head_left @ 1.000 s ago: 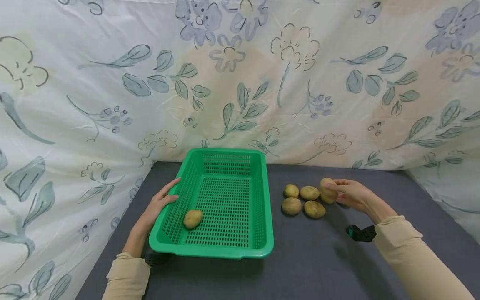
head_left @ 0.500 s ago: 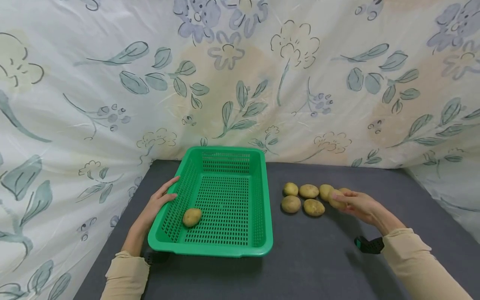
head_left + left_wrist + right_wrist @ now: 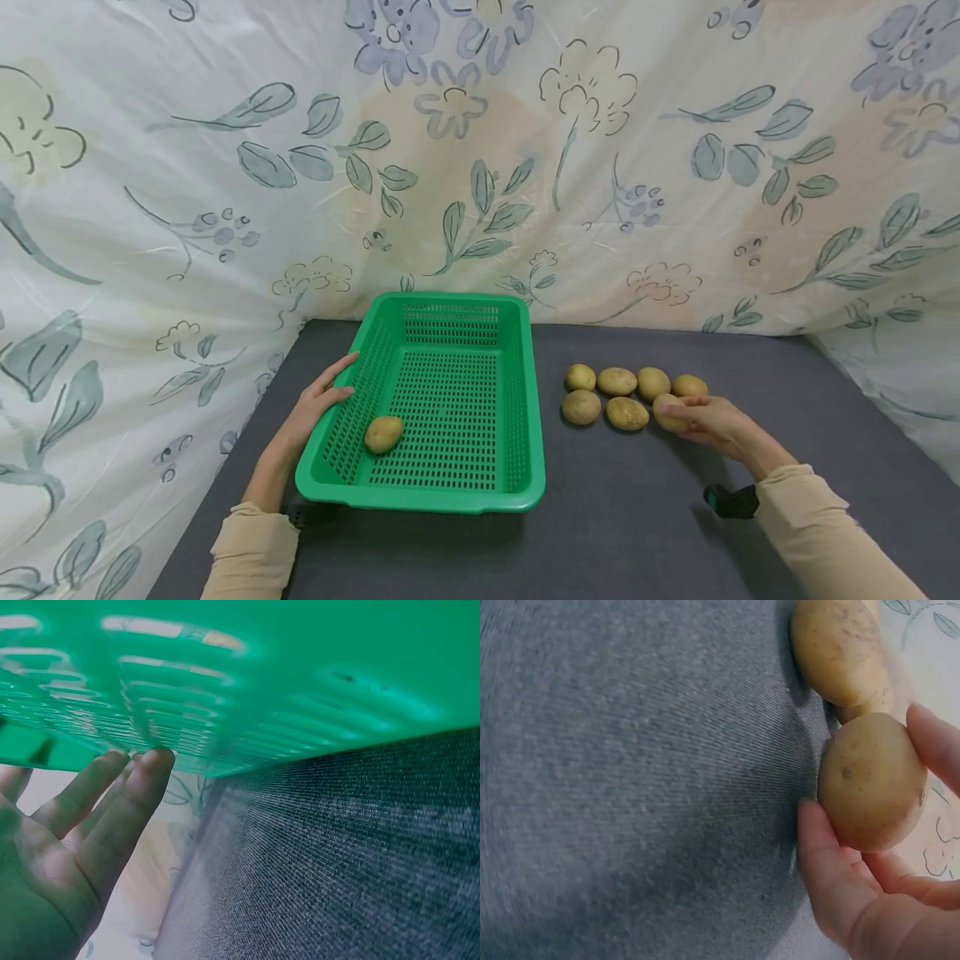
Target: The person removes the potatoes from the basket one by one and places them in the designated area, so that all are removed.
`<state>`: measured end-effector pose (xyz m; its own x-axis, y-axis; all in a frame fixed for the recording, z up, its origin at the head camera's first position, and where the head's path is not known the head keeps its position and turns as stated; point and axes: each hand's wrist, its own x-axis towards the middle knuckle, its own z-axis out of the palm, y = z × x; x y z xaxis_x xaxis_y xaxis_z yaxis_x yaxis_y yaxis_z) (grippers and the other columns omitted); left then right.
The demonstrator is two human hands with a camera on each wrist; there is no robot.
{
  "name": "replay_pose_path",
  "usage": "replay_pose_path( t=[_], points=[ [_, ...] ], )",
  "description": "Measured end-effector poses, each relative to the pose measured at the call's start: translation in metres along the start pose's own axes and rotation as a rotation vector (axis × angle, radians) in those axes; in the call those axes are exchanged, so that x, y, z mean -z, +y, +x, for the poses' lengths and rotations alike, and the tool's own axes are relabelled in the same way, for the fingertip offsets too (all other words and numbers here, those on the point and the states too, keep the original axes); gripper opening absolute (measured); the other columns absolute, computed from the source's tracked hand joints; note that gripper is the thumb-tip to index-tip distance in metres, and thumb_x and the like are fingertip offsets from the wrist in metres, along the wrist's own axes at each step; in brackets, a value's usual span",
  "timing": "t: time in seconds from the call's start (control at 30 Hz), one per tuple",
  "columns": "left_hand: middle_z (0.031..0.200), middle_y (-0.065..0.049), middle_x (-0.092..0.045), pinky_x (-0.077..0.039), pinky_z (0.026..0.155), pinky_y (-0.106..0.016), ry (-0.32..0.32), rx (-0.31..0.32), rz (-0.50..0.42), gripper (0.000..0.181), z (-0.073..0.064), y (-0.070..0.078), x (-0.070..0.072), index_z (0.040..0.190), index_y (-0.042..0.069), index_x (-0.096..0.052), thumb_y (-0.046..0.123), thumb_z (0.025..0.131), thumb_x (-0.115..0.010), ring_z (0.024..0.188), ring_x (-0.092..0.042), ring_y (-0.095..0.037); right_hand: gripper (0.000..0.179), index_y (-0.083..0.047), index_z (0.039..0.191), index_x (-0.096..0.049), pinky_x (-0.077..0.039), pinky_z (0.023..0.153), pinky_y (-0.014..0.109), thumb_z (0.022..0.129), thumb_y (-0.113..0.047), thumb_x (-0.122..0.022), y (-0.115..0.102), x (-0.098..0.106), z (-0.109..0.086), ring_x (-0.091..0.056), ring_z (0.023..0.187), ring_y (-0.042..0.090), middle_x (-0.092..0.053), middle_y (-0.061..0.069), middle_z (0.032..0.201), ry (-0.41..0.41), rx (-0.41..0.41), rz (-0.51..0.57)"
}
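My right hand (image 3: 716, 427) pinches a potato (image 3: 874, 784) between thumb and fingertips, at the right end of the front row, close over the dark cloth. Further potatoes lie beside it in two rows, among them a front one (image 3: 627, 414) and one at the back right (image 3: 689, 385). My left hand (image 3: 303, 417) rests at the left rim of a green perforated basket (image 3: 537, 433). In the left wrist view its fingers (image 3: 127, 817) are fairly straight, with tips against the outer wall beneath the rim. One potato (image 3: 384, 434) lies inside the basket, near its front left.
The table has a dark grey cloth (image 3: 600, 517). A white floral sheet (image 3: 480, 167) hangs behind the table and along its left side. Black straps (image 3: 731, 502) sit at the wrists.
My right hand has moved down and slightly right with its potato, from over the back row to the front row's end. The back-right potato now shows. My left hand keeps its place.
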<state>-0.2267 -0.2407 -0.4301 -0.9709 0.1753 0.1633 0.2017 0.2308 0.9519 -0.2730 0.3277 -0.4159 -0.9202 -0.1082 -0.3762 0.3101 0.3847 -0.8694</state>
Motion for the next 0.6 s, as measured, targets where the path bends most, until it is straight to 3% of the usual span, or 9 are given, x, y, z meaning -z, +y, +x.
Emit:
replay_pose_path(
  t=[0.33,0.6],
  points=[
    [0.157,-0.016,-0.001,-0.022,0.101,-0.064,-0.001,-0.013,0.01,0.057,0.0,-0.001,0.0,0.153,0.007,-0.021,0.021,0.102,-0.043,0.14,0.002,-0.044,0.066,0.012,0.128,-0.036,-0.05,0.083,0.035,0.09,-0.031,-0.068,0.001,-0.008,0.003,-0.051,0.09,0.017,-0.046,0.011,0.108,0.043,-0.012,-0.087],
    [0.157,-0.016,-0.003,-0.031,0.097,-0.059,-0.005,-0.009,-0.007,0.057,0.0,0.0,0.0,0.153,0.008,-0.02,0.021,0.102,-0.042,0.138,-0.013,-0.044,0.059,0.01,0.122,-0.041,-0.05,0.083,0.036,0.09,-0.031,-0.067,0.0,-0.012,0.003,-0.053,0.089,0.019,-0.047,0.013,0.107,0.065,0.0,-0.106]
  ],
)
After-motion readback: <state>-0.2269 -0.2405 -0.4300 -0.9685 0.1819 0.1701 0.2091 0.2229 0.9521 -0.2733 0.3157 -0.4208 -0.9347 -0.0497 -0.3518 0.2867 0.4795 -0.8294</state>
